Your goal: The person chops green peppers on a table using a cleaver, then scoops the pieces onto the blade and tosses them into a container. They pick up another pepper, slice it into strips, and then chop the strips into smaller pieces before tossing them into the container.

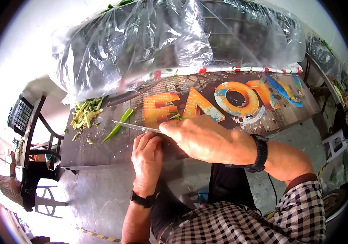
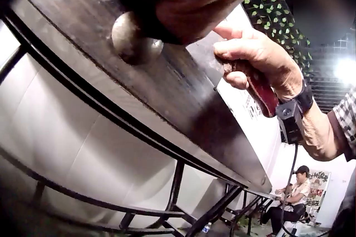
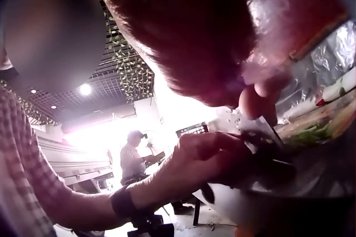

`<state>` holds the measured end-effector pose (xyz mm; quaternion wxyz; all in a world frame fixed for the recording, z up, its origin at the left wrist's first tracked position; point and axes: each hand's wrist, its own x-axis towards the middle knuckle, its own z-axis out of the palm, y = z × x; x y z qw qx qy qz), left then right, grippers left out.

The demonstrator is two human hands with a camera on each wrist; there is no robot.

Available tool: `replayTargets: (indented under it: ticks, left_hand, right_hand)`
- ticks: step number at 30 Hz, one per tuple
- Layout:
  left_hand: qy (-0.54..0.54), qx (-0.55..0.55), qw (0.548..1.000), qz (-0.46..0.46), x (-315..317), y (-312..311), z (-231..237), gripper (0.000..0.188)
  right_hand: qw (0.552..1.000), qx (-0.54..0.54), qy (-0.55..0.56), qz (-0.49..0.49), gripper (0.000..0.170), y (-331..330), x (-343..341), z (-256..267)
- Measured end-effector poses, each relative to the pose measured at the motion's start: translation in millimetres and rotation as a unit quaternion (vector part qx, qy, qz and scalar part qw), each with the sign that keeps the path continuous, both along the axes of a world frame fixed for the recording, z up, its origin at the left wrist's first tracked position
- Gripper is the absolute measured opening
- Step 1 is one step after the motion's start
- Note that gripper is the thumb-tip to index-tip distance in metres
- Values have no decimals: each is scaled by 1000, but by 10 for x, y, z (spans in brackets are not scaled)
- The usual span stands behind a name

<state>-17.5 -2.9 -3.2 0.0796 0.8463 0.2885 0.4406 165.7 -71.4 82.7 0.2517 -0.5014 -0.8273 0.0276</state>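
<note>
My right hand (image 1: 202,138) grips a knife (image 1: 135,127) by its dark red handle (image 2: 260,90), which shows in the left wrist view. The blade points left, low over the dark wooden tabletop (image 1: 88,150). My left hand (image 1: 146,156) is at the table's near edge, its curled fingers right beside the blade. Beneath that hand, in the left wrist view, is a pale rounded form (image 2: 130,37); I cannot tell what it is. A long green vegetable piece (image 1: 118,125) lies across the blade's tip end. Left of it is a heap of chopped yellow-green vegetable (image 1: 86,114).
Clear plastic sheeting (image 1: 174,36) covers a bulky dark thing along the table's far side. Large orange letters (image 1: 239,99) decorate the tabletop. Another person (image 1: 13,183) sits at a table on the left, near a black crate (image 1: 21,115). A white stool (image 1: 339,142) stands right.
</note>
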Motion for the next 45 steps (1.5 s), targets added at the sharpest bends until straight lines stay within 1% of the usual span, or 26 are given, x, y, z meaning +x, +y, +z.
replayTargets:
  ticks: [3, 4, 6, 9, 12, 13, 16, 18, 19, 21, 24, 25, 27, 29, 32, 34, 36, 38, 40, 43, 44, 45]
  left_hand:
    - [-1, -13, 1000, 0, -7, -21, 25, 19]
    - [-4, -9, 1000, -3, -7, -27, 22, 19]
    - [-12, 1, 1000, -10, 5, -8, 16, 19]
    - [-12, -1, 1000, -1, 5, -2, -2, 17]
    - [-11, -3, 1000, 3, 8, -4, 0, 15]
    - [-11, -4, 1000, 3, 4, -7, 1, 15]
    - [-11, -4, 1000, 0, 9, -4, 5, 16]
    - [-14, -3, 1000, -1, 11, 2, 5, 16]
    - [-14, -4, 1000, -1, 9, 7, 2, 16]
    - [-11, -5, 1000, -2, 3, 10, -7, 16]
    - [-14, -1, 1000, -6, 8, 2, 16, 16]
    - [-13, -1, 1000, -5, 7, 2, 25, 16]
    - [-11, -2, 1000, -4, 10, -6, 29, 16]
    - [-10, -8, 1000, -2, 12, -10, 25, 16]
    - [-16, -8, 1000, 2, 19, -10, 13, 16]
    - [-22, -8, 1000, 4, 15, -16, 17, 15]
    - [-27, -15, 999, 8, 14, -35, 26, 15]
    - [-14, -17, 1000, 12, 11, -28, 21, 16]
    - [-6, -8, 1000, 15, 1, -17, 9, 16]
    - [-4, 6, 1000, 15, 2, -6, -5, 16]
    - [-6, 1, 1000, 13, -1, -9, -8, 16]
    - [-7, -4, 1000, 12, -2, -11, -10, 16]
  right_hand:
    - [995, -72, -48, -47, 22, -184, 112, 146]
    - [996, -54, -38, -55, 15, -210, 171, 109]
    - [997, -48, -27, -50, 19, -258, 300, 68]
    - [995, -27, -19, -89, 22, -277, 384, 59]
    - [995, -11, 22, -93, 22, -310, 430, 118]
    - [995, 18, 28, -91, 21, -317, 436, 142]
    - [990, 42, -24, -130, 21, -313, 454, 221]
    - [992, 58, -62, -93, 21, -344, 548, 214]
    - [994, 38, -53, -86, 20, -368, 572, 238]
    - [987, -67, 68, -130, 18, -451, 521, 329]
    - [987, -111, 67, -100, 18, -533, 585, 319]
    - [987, -114, 63, -93, 20, -539, 618, 308]
    - [993, -39, -4, -113, 21, -508, 730, 204]
    - [981, -24, 73, -179, 25, -481, 745, 163]
    - [975, -9, 126, -181, 28, -513, 745, 178]
    - [980, -1, 109, -168, 29, -525, 757, 172]
    - [979, -16, 120, -164, 28, -535, 734, 180]
    - [972, -53, 157, -169, 25, -559, 653, 233]
    - [988, -32, 68, -137, 29, -562, 579, 243]
    - [993, -49, 57, -93, 33, -497, 501, 165]
    - [987, -95, 83, -101, 34, -484, 424, 178]
    - [991, -57, 76, -91, 14, -446, 362, 113]
